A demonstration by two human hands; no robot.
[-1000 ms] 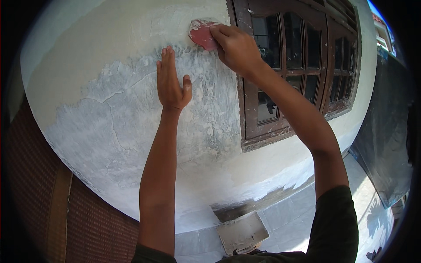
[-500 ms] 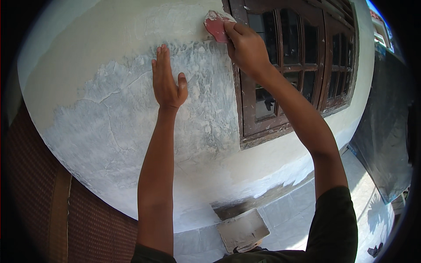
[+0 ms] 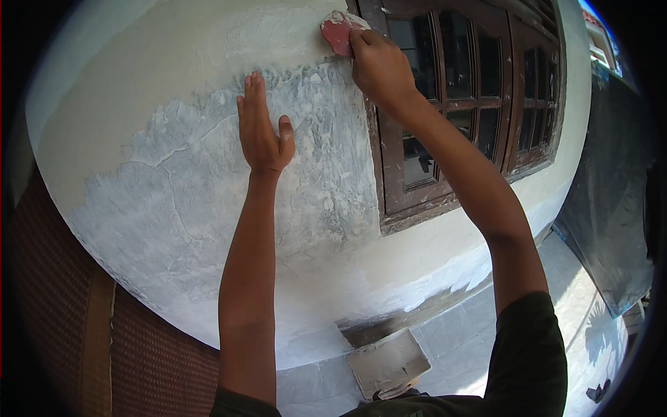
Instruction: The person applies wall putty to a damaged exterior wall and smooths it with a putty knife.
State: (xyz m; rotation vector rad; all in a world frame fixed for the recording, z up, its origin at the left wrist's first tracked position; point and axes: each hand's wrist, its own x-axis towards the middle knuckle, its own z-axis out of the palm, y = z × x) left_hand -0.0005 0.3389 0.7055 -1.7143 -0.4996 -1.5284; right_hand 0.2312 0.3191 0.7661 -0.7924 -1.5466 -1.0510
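My right hand [image 3: 383,71] grips a red putty spreader [image 3: 338,36] whose upper edge is smeared with whitish filler. The spreader is held against the wall, close to the upper left corner of the window frame. Lower and to the left, my left hand [image 3: 264,135] is stretched out with its palm to the wall and its thumb apart; nothing is in it. Both hands are over the wall [image 3: 194,174], which is patchy grey and white with thin cracks, and smooth cream coating lies above.
A brown wooden window [image 3: 458,90] with dark panes takes up the right side. Below, a shallow tray of filler [image 3: 390,363] stands on the tiled floor [image 3: 451,333]. Brown woven panels [image 3: 160,354] border the lower left. A dark sheet [image 3: 604,187] hangs at far right.
My right hand and the spreader have moved slightly up and left along the wall near the window corner. The left hand stays almost where it was.
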